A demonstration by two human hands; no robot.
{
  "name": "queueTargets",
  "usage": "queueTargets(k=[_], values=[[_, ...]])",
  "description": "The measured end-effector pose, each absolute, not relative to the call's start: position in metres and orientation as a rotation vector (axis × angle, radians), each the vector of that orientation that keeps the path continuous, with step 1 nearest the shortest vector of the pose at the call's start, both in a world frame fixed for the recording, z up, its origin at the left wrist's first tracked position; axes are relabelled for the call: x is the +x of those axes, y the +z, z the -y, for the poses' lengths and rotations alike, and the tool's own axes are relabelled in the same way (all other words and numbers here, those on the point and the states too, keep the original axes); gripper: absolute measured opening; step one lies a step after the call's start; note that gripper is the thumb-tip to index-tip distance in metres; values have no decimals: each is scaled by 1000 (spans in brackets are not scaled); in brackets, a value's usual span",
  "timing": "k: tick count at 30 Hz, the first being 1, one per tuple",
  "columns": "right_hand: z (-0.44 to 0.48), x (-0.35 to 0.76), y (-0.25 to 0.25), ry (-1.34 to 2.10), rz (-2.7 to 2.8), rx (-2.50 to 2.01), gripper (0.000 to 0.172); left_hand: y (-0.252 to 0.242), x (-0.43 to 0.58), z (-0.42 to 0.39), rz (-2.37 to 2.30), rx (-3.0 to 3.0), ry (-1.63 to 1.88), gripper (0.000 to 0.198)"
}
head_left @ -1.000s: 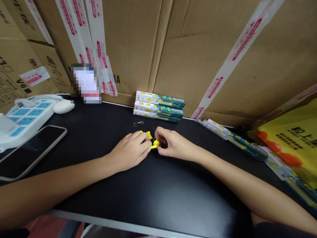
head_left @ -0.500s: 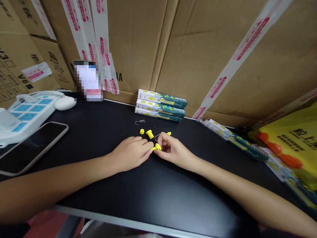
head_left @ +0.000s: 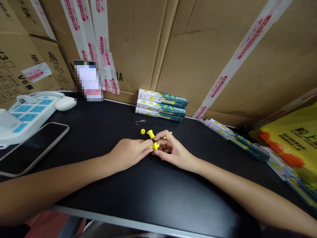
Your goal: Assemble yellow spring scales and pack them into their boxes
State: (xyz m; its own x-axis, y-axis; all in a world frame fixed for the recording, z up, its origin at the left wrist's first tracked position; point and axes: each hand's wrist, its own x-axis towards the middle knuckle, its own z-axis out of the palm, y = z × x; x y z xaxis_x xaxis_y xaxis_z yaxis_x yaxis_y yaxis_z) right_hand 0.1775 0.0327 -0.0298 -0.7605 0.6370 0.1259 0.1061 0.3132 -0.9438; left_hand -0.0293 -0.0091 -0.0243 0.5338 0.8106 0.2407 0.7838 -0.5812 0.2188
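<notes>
Low over the black table (head_left: 153, 195), my left hand (head_left: 130, 151) pinches the stem of a small yellow plastic piece (head_left: 156, 146). Thumb and fingers of my right hand (head_left: 173, 149) are closed at the wider end of that same piece. Just behind the fingertips lies a yellow flanged cylinder (head_left: 151, 134), with a small yellow ring (head_left: 143, 131) to its left. A thin metal hook (head_left: 141, 122) rests farther back. Another yellow part (head_left: 170, 133) shows only partly behind my right hand.
Illustrated narrow boxes (head_left: 160, 109) are stacked at the back against cardboard. More boxes (head_left: 235, 138) and a yellow bag (head_left: 292, 142) lie right. At left are a phone (head_left: 33, 148), a power strip (head_left: 29, 114) and a white rounded object (head_left: 65, 103). A blurred screen (head_left: 89, 81) stands behind.
The yellow piece has turned between my fingertips and shifted slightly left. My right index finger has moved left over it, and the metal wire seen beside that hand is now hidden.
</notes>
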Motion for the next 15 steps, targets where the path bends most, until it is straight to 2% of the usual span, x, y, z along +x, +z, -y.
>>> queueTargets(k=[3,7,12,15], values=[[-34,177,-32,1464,2086,-644,27,-25,-30,9,-1384,2573,588,9],[-34,176,-35,1391,2078,-708,26,-25,-29,11,-1321,2369,722,26],[-21,170,-33,1049,2268,-692,12,-25,-24,17,-1089,2198,838,25],[-10,167,-30,832,2370,-695,12,-26,-21,19,-1030,2115,843,29]])
